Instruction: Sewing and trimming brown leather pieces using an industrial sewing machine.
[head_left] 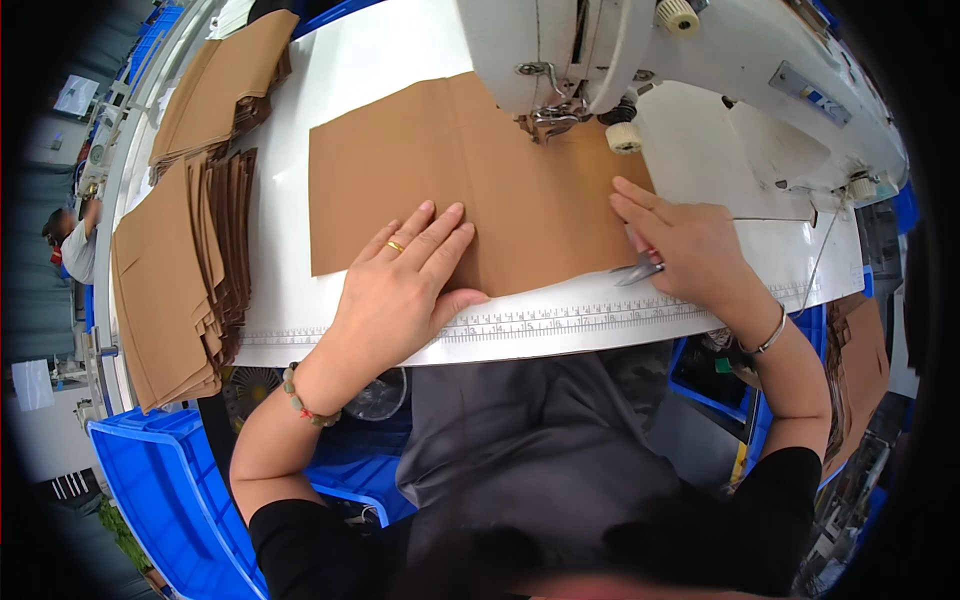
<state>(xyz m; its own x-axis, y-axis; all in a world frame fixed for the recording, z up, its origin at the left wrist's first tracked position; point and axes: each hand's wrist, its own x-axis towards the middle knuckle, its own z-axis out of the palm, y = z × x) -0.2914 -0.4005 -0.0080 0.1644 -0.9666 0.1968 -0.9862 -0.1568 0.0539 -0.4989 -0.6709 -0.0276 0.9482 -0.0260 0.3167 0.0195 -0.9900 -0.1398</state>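
Note:
A brown fabric piece (395, 150) lies flat on the white table of a sewing machine (640, 50), its far part under the presser foot (552, 122). A seam or crease runs down its middle. My left hand (390, 285) rests open on the cloth near that line, fingers stretched out and thumb at the near edge. At the cloth's right edge, my right hand (695, 250) presses with its extended fingertips. Tucked in the same hand is a small pair of thread snips (637, 270), its metal blades pointing left; the handles are mostly hidden by the palm.
Stacks of brown fabric pieces (165, 270) stand at the table's left. A printed ruler strip (500, 326) runs along the front edge. Blue bins (170, 490) sit below left, and more brown pieces (860, 360) hang at the right. Another person (78, 245) is far left.

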